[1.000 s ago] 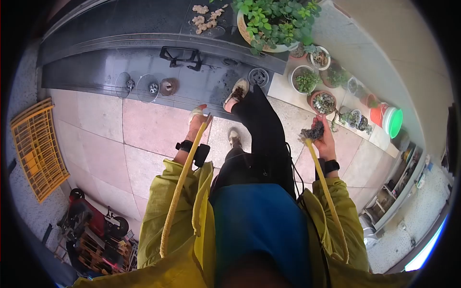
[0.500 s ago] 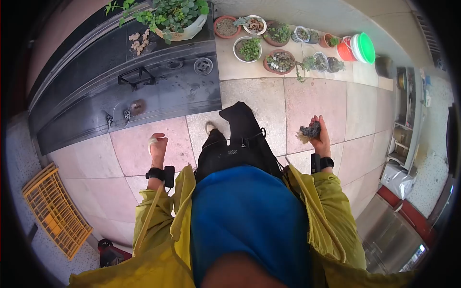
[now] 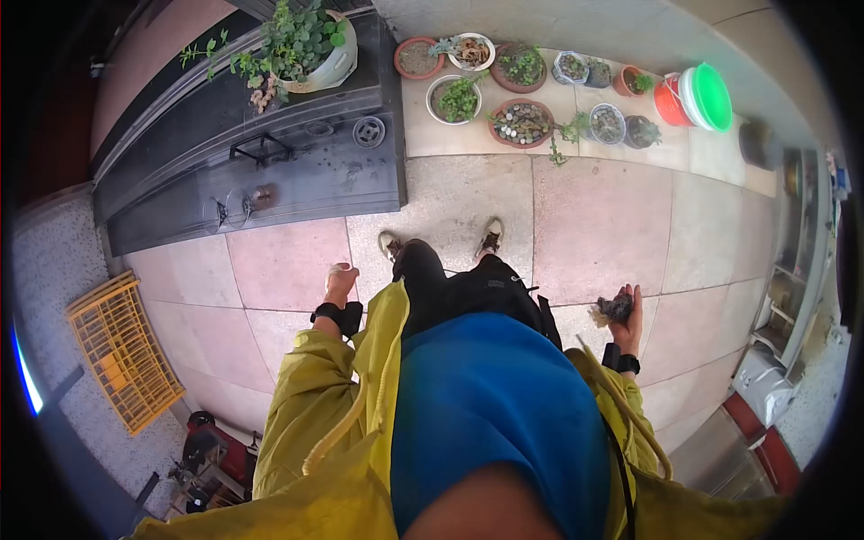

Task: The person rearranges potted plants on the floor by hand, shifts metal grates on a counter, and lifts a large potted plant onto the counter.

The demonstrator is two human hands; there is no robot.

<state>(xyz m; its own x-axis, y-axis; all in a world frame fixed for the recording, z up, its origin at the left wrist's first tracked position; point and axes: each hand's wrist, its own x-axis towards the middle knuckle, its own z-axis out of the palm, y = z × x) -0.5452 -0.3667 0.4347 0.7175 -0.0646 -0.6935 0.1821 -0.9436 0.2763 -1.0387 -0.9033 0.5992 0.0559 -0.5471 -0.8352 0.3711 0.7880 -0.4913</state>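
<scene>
My right hand [image 3: 633, 326], on the right over the tiled floor, holds a dark grey, shaggy clump [image 3: 616, 309] with a straw-coloured, ragged edge. Its kind is not clear. The clump rests against the palm and fingers, and the fingers point up and away. Left of my body, my left hand [image 3: 339, 286] hangs over the floor with its fingers curled in. Something whitish shows at those fingers, too small to name. Both wrists wear black bands with small devices.
Several potted plants [image 3: 522, 124] line the wall ahead, beside stacked red and green buckets [image 3: 706, 97]. A dark stone counter [image 3: 297, 166] carries a large planter [image 3: 331, 70], ginger-like roots and a black metal frame. A yellow rack [image 3: 126, 353] leans left; shelves [image 3: 792, 243] stand right.
My body has turned and stepped, and both shoes now show. The view has shifted, with both hands lower and further right in it. The clump stays in my right hand.
</scene>
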